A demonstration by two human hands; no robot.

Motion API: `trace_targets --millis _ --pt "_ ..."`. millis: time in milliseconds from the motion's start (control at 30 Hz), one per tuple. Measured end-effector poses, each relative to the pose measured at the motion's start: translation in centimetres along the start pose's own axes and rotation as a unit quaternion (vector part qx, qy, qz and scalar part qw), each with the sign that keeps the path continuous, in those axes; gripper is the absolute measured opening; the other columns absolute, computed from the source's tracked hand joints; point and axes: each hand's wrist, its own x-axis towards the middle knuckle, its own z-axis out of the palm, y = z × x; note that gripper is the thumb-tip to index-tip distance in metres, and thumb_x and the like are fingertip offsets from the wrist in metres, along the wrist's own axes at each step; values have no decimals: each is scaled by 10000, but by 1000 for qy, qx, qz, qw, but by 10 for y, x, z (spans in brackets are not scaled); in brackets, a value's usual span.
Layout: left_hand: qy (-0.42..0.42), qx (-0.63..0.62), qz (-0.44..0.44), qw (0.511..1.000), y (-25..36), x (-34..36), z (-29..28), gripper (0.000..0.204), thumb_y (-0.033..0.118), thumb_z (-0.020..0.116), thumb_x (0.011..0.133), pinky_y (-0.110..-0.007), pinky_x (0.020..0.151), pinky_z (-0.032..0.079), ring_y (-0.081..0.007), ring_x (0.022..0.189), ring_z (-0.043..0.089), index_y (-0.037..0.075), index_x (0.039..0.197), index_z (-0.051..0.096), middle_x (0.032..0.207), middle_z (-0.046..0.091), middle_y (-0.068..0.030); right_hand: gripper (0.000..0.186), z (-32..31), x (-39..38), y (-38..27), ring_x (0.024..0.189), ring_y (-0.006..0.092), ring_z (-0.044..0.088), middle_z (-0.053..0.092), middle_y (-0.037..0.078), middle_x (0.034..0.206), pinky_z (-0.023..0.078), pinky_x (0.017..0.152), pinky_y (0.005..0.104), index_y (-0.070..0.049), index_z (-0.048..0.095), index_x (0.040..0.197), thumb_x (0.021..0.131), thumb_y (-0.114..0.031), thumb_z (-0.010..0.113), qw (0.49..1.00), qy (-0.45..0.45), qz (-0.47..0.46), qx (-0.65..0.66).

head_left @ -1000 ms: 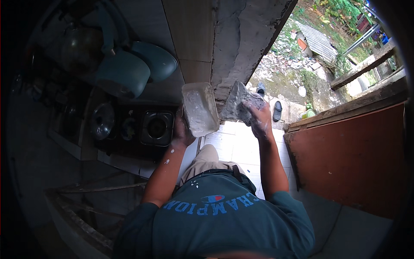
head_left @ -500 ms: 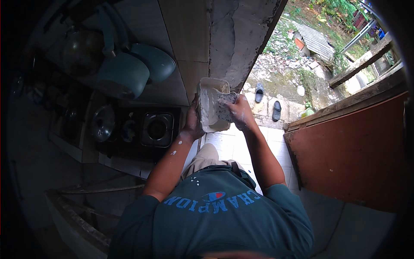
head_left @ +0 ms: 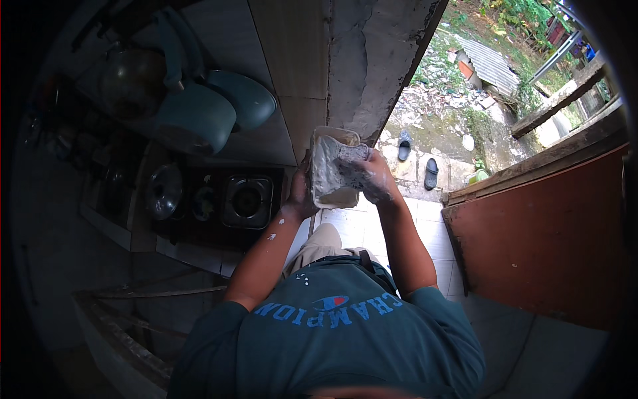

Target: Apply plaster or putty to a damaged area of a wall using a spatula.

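Note:
My left hand [head_left: 300,191] grips the left side of a clear plastic tub [head_left: 330,167] smeared with white paste, held up in front of my chest beside the rough wall edge [head_left: 372,73]. My right hand [head_left: 372,178], coated in the white paste, reaches into the tub and presses a crumpled whitish rag [head_left: 347,159] against its inside. White specks dot my left forearm.
A two-burner gas stove [head_left: 226,203] with a metal lid stands on the counter at left. Teal pots [head_left: 199,116] hang above it. A reddish-brown door [head_left: 538,226] is open at right. A pair of dark sandals [head_left: 419,163] lies on the step outside.
The tub has turned from tilted against the wall to open side toward me. My right hand has moved from the wall edge into the tub with the rag.

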Motion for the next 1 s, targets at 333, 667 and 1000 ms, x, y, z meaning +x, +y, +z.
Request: trace_targets --millis 333,667,1000 --pt "26 -16 21 999 -4 -8 -17 652 549 369 960 -468 1044 415 -317 1215 516 79 1411 402 1358 491 -155 248 -38 -18 23 899 170 665 677 116 1018 534 783 290 56 629 1087 899 -97 578 986 46 -60 149" --pt "-1 -12 6 1000 -14 -5 -10 665 583 411 939 -503 989 454 -316 1147 558 72 1363 453 1281 547 -145 259 -30 -40 11 854 156 657 679 103 1002 525 774 293 35 611 1106 881 -84 661 990 104 -62 76" --pt "4 -41 -1 999 -21 -2 -30 687 591 395 932 -491 1019 424 -313 1200 521 86 1398 415 1332 512 -140 203 -49 -36 33 850 208 664 660 126 943 548 770 307 62 601 1053 901 -72 599 979 111 -17 170"
